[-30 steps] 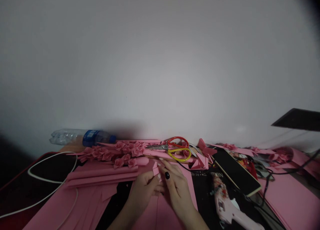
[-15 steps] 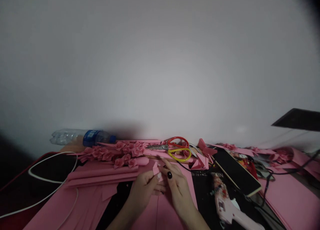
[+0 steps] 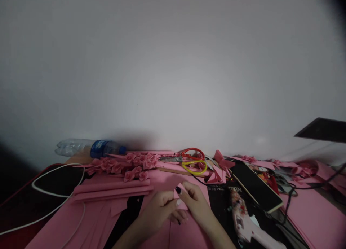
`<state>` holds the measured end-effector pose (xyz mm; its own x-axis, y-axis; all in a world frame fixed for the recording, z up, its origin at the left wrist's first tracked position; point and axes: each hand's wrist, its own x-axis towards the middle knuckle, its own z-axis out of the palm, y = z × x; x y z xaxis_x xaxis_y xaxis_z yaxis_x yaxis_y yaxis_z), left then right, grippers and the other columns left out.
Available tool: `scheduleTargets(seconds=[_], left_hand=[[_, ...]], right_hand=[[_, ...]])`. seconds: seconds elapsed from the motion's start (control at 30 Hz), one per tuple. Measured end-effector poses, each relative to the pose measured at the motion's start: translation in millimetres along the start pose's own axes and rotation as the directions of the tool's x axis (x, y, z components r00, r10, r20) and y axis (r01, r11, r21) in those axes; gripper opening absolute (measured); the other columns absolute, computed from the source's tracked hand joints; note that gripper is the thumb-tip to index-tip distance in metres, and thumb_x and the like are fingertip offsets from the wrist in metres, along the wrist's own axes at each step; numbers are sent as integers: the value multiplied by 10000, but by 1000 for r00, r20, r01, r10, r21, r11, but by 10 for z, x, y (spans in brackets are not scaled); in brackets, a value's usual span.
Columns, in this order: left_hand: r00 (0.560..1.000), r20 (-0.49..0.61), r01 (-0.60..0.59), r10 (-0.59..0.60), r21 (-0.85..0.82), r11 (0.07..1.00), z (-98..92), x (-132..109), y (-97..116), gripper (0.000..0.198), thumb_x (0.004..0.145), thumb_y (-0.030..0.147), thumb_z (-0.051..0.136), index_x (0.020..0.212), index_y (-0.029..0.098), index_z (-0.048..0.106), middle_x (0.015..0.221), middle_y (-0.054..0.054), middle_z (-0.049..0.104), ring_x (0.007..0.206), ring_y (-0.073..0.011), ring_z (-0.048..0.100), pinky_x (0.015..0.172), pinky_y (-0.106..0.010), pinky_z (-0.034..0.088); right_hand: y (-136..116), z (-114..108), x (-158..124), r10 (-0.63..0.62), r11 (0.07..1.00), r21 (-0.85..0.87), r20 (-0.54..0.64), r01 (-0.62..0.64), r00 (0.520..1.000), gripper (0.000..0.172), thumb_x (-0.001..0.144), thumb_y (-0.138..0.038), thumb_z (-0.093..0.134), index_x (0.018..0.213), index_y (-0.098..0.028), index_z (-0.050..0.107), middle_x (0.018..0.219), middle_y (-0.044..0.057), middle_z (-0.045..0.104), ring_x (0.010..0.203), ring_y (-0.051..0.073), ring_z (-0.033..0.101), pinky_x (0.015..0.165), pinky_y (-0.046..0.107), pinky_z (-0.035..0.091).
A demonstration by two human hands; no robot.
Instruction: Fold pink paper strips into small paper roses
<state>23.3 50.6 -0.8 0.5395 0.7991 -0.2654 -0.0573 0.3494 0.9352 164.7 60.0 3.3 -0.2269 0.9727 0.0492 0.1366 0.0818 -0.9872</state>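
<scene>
A small folded piece of pink paper (image 3: 181, 197) is pinched between my left hand (image 3: 159, 211) and my right hand (image 3: 196, 202). Its lower corner shows below the right fingers, and the rest is partly hidden by them. Both hands are over a sheet of pink paper (image 3: 173, 182). A bunch of pink paper roses (image 3: 132, 166) lies farther ahead, beyond my left hand. Scissors with red and yellow handles (image 3: 189, 159) rest just beyond my right hand, not touching it.
Long pink paper rolls (image 3: 110, 189) lie to the left, near a white cable (image 3: 55, 189) and a plastic water bottle (image 3: 90, 148). To the right are a black board (image 3: 255, 186), a pink glue gun (image 3: 244, 214) and pink sheets (image 3: 313, 220). A white wall rises behind.
My hands have come closer together, and the pink piece has moved down and right. It is now pressed between them, with my right fingers over it.
</scene>
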Motion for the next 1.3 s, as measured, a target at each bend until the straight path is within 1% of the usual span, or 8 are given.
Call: scheduleTargets(seconds=[0.2,0.5,0.63,0.83,0.93,1.07,1.13,1.3], left_hand=[[999,21,28,-27,-14,1000,-18,-8,-4,310,766,447,528,769,158,642,684,-39,720,608,-160,658,593,-244,462],[998,-57,-19,20,10,1000,18,-16,54,300,760,434,521,682,151,580,592,-26,675,535,-144,622,538,-235,437],[995,-100,-6,9,34,999,35,6,55,303,736,450,528,679,154,561,579,-28,668,528,-155,621,535,-250,443],[998,-49,-45,48,53,998,42,-4,33,243,787,368,483,689,158,557,560,-11,637,528,-152,610,545,-249,442],[989,-95,-102,113,110,989,39,-6,37,220,806,324,457,658,171,513,538,12,579,499,-137,572,525,-243,442],[949,-209,-165,236,308,937,6,9,34,229,821,287,428,612,194,433,492,50,446,460,-117,485,482,-222,395],[926,-240,-164,290,436,885,-12,13,29,244,823,267,419,590,198,405,486,54,404,455,-112,445,463,-216,339],[872,-235,-169,430,679,714,-1,-15,47,226,789,185,431,564,185,413,530,31,444,507,-111,405,481,-224,268]], right_hand=[[9,8,-21,9,998,63,48,-13,999,407,836,-461,470,545,-188,392,544,-51,313,505,98,288,479,215,252],[35,31,-17,69,990,132,-89,-57,994,392,833,-503,445,587,-198,422,531,-42,369,467,108,336,442,215,273],[14,23,-12,27,997,67,-54,-23,998,403,797,-491,517,548,-195,405,528,-52,347,480,102,317,451,206,275],[45,48,-26,31,999,37,-68,-28,997,386,837,-442,470,541,-195,447,498,-45,395,460,114,367,441,217,298],[56,31,-27,-32,999,-21,-195,28,980,339,847,-391,470,573,-191,474,532,-32,433,501,126,392,462,221,310],[43,-4,-43,-138,983,-164,-389,79,911,250,853,-314,465,631,-198,475,588,-27,437,555,137,393,501,228,312],[35,3,-66,-160,970,-230,-354,80,922,284,865,-300,437,599,-200,440,571,-29,412,544,136,376,497,233,290],[36,74,-133,-156,935,-333,-67,125,986,315,903,-283,364,612,-186,434,585,-26,421,566,128,386,534,235,284]])
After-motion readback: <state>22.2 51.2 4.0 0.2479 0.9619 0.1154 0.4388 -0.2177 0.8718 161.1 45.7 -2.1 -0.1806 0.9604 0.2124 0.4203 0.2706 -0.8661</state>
